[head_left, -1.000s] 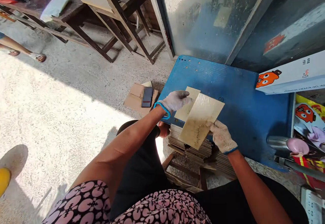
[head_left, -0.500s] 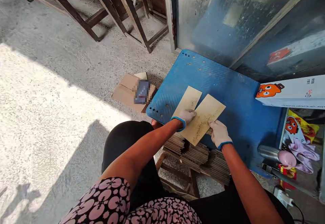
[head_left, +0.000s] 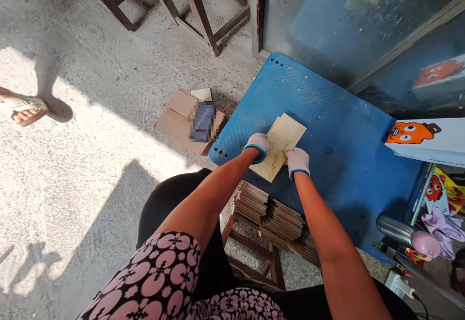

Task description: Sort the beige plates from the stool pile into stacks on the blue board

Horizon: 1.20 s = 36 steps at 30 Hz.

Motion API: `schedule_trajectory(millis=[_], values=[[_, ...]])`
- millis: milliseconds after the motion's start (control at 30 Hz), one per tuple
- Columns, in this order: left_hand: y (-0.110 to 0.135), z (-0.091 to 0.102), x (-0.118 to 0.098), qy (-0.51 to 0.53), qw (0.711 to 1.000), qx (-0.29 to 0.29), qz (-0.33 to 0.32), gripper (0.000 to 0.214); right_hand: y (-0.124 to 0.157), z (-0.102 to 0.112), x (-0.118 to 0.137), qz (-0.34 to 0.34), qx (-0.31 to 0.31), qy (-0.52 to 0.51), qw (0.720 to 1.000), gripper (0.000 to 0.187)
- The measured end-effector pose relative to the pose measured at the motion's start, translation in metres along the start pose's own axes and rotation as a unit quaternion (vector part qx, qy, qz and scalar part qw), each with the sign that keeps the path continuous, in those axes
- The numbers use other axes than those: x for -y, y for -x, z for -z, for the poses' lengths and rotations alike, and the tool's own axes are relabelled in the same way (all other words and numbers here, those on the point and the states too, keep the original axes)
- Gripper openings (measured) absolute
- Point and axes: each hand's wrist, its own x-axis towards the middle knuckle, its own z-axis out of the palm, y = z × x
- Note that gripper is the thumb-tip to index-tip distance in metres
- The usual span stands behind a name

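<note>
Two thin, pale yellow rectangular sheets (head_left: 285,141) lie one over the other above the blue table, almost lined up. Dark specks run across the upper one. Gripping their left edge is my left hand (head_left: 257,145), in a white knit glove with a blue cuff. My right hand (head_left: 298,161), gloved the same way, pinches the right edge, thumb on top. The fingers under the sheets are hidden. Just below my hands, stacks of thin grey-brown strips or boards (head_left: 250,204) rest on a wooden stool (head_left: 254,245) between my knees.
The blue table (head_left: 327,116) stands against a metal-framed glass panel (head_left: 312,24). On its right are a white box (head_left: 428,138) and a steel flask (head_left: 395,230) with a pink cap. A cardboard box (head_left: 178,121) sits on the floor. A sandalled foot (head_left: 27,109) is at far left.
The two sheets, fanned apart before, now overlap almost fully. My hands have come closer together. A person's foot has appeared at the left, and the view has shifted slightly.
</note>
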Motion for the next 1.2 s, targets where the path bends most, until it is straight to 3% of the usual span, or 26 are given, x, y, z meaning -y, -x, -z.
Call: schedule_trajectory(millis=[133,367,600,833,1200], values=[[-0.002,-0.007,0.008,-0.03,1.0,0.007,0.004,0.038,0.01,0.0,0.009,-0.036,-0.014,0.082,0.996,0.034],[-0.005,-0.006,0.004,-0.092,0.995,-0.015,-0.029,0.038,0.023,0.003,0.036,-0.032,-0.021,0.142,0.989,0.033],[-0.007,-0.009,0.009,-0.136,0.99,-0.017,-0.037,0.037,0.024,-0.003,0.03,-0.002,-0.016,0.208,0.978,0.029],[-0.011,-0.016,0.016,-0.103,0.993,-0.042,-0.034,0.036,0.027,0.004,0.027,0.054,-0.015,0.33,0.942,0.029],[0.001,-0.021,0.012,-0.067,0.994,-0.084,-0.003,0.037,0.026,0.016,0.024,0.073,-0.043,0.246,0.966,0.029]])
